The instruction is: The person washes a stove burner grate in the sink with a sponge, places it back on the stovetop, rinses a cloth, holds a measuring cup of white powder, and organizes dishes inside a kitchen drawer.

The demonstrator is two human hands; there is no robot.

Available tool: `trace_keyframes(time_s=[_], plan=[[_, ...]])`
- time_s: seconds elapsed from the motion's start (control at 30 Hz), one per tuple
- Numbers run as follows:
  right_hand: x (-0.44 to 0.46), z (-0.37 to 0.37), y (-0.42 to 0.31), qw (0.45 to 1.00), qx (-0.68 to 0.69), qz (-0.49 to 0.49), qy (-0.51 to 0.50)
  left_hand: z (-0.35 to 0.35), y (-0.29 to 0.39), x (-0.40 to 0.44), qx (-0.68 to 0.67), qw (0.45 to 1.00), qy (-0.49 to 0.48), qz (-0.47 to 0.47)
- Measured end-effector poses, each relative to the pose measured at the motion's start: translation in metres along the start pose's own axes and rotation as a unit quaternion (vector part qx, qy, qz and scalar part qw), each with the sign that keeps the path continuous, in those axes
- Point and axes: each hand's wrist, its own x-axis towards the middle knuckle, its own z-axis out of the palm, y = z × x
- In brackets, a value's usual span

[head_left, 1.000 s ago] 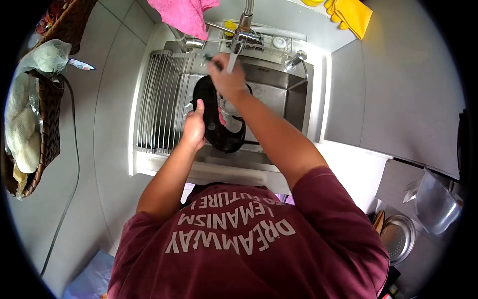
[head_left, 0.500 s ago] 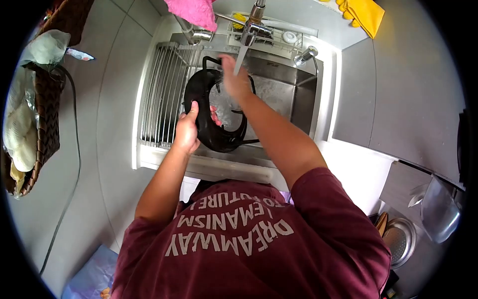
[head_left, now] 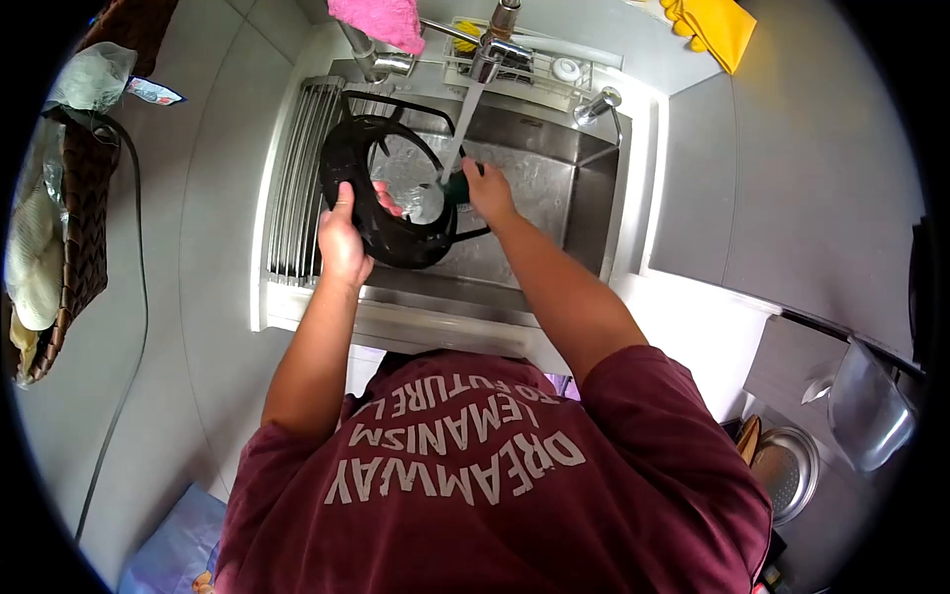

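A round black ring with bar-like arms [head_left: 401, 245] is tilted over the steel sink [head_left: 539, 198]. My left hand [head_left: 345, 238] grips its near left side, thumb on top and fingertips showing through the opening. My right hand [head_left: 489, 191] is closed on a dark green scrubbing pad [head_left: 456, 188] at the ring's right edge. Water [head_left: 463, 129] runs from the faucet [head_left: 487, 61] down beside the pad.
A roll-up rack [head_left: 305, 188] covers the sink's left part. Behind the sink are a wire caddy [head_left: 539, 74], a pink cloth [head_left: 381, 20] and a second spout [head_left: 598, 105]. Yellow gloves [head_left: 717, 30] lie back right; a woven basket [head_left: 87, 208] stands left.
The black ring has moved left and opened to a flatter view in my left hand. My right hand has come down from near the faucet to the ring's right edge, its green pad now visible.
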Motion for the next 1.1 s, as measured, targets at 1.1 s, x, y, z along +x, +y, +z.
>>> trace_keyframes(time_s=[1.1], plan=[[-0.07,-0.06,-0.042,0.972,0.005,-0.23,0.055,0.031,-0.032,0.042,-0.086,0.991,0.102,0.006]])
